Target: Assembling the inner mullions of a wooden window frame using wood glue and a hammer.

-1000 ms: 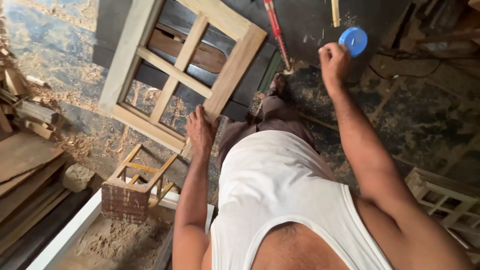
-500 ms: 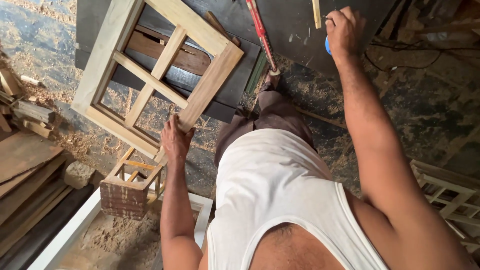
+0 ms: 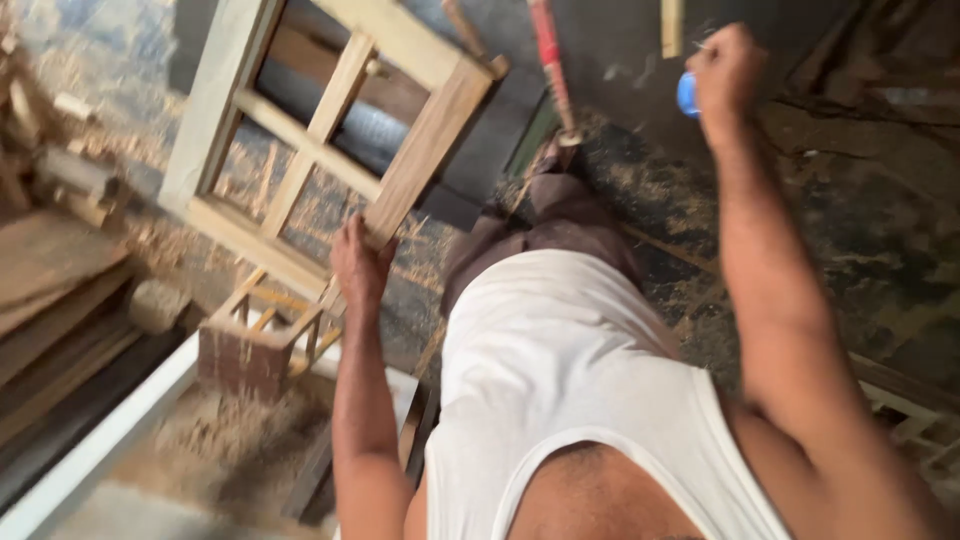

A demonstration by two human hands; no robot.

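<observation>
My left hand (image 3: 358, 265) grips the lower corner of a pale wooden window frame (image 3: 330, 125), which leans tilted over the sawdust-covered floor. My right hand (image 3: 727, 70) is raised at the upper right, closed around a small blue round object (image 3: 687, 95) that peeks out beside the fist. I wear a white sleeveless shirt (image 3: 570, 370), which fills the lower middle of the view. The picture is blurred by motion.
A small wooden stool-like frame (image 3: 262, 335) stands below the window frame. Planks and wood offcuts (image 3: 50, 270) pile up at the left. A red-handled tool (image 3: 550, 60) leans at the top. A white board edge (image 3: 100, 440) runs along the lower left.
The view has swung, so the window frame and my left hand now sit farther left. My right fist has closed more over the blue object, hiding most of it.
</observation>
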